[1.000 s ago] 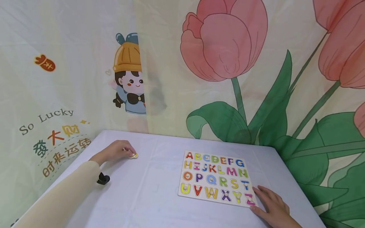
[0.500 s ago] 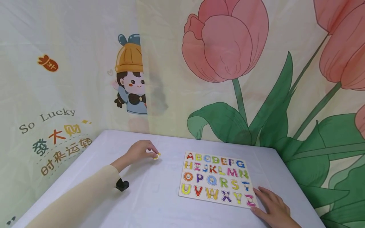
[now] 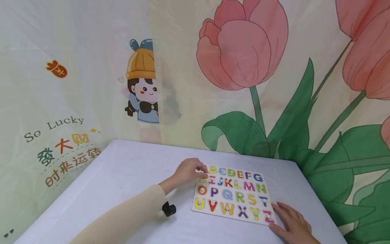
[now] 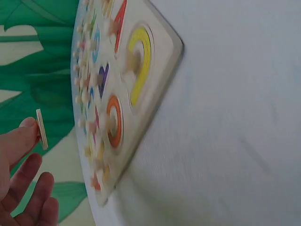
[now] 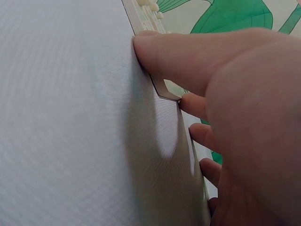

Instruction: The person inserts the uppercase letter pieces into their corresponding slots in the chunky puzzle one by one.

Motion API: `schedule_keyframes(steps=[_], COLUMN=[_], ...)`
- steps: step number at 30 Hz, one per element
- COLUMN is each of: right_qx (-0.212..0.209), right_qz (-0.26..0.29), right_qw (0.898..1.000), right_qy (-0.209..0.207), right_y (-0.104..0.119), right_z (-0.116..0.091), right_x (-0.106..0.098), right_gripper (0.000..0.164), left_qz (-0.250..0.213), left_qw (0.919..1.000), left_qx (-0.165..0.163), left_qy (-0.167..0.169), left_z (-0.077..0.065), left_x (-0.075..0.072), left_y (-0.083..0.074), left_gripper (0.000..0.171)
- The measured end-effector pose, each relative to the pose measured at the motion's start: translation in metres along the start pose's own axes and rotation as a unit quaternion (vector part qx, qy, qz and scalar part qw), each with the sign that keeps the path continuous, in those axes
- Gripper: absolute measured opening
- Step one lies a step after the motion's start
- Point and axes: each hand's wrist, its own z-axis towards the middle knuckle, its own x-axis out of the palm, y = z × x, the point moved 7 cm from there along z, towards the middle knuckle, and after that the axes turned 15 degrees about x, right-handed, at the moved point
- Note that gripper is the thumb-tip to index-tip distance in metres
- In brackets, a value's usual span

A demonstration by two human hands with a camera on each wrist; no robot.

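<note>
My left hand [image 3: 188, 172] hovers over the upper left corner of a wooden alphabet puzzle board [image 3: 220, 192]. Thumb and fingertips pinch a thin wooden letter piece [image 4: 42, 130]. The left wrist view gives it nearly edge-on, so its letter cannot be read; some yellow shows on it in the head view. The hand partly hides the A and H places. At the lower right corner, my right hand [image 3: 292, 221] holds the board, thumb on the near edge and fingers along the right side. Coloured letters with round knobs, such as the orange O [image 3: 202, 190], fill the visible rows.
A white cloth [image 3: 128, 166] covers the table under the board. Behind it hang curtains [image 3: 179, 101] printed with tulips and a cartoon figure. A small black device [image 3: 169, 209] sits at my left wrist.
My left hand has carried the letter piece rightward from the table's left part to above the board's upper left corner. The right hand stays at the lower right corner.
</note>
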Motion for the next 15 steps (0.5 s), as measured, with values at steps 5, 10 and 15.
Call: schedule_keyframes(steps=[5,10,15], right_qx=[0.003,0.003,0.001], right_qz=[0.000,-0.002,0.003], right_qw=[1.000,1.000,1.000], right_qy=[0.005,0.001,-0.003], right_y=[0.000,0.000,-0.001], right_z=[0.000,0.000,0.000], right_x=[0.002,0.001,0.000], right_gripper=[0.089,0.090,0.091], left_qz=[-0.017,-0.025,-0.025], left_qw=[0.9997,0.9991,0.9991], left_qx=[-0.002,0.028,0.025], left_qy=[0.017,0.020,0.026], left_z=[0.012,0.019,0.028], left_x=[0.037,0.067,0.089], left_y=[-0.037,-0.066,-0.085], left_gripper=[0.006,0.005,0.006])
